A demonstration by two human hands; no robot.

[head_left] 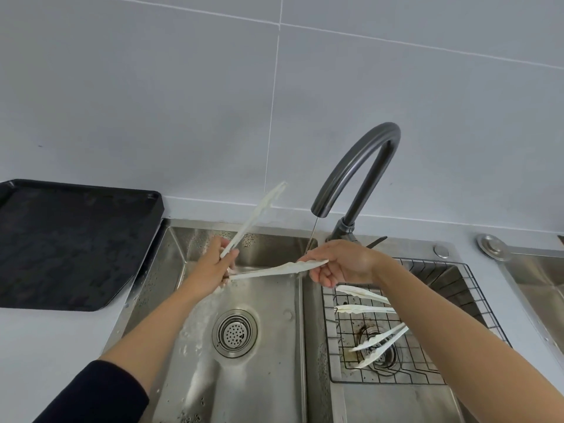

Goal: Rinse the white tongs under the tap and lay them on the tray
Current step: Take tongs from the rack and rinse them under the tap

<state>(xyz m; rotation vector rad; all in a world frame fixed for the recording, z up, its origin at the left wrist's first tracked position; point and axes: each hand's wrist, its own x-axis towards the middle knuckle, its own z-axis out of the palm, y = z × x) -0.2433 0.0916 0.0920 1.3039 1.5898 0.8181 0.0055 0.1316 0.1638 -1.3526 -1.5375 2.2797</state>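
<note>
sink (pixel 171 300) looks like brushed stainless steel, wet and shiny; tap (pixel 357 166) is dark satin metal; tongs (pixel 274 270) seem white matt plastic; tray (pixel 76 245) is black, matt, slightly textured; wall tiles (pixel 152 87) smooth grey

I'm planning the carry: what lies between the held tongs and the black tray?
Head view: only the wet left wall and rim of the sink lie between the tongs and the tray; nothing stands there.

No lettering, brand or number is readable; the tap (pixel 361 164) and the tray (pixel 76 245) left of it appear unmarked.
</note>
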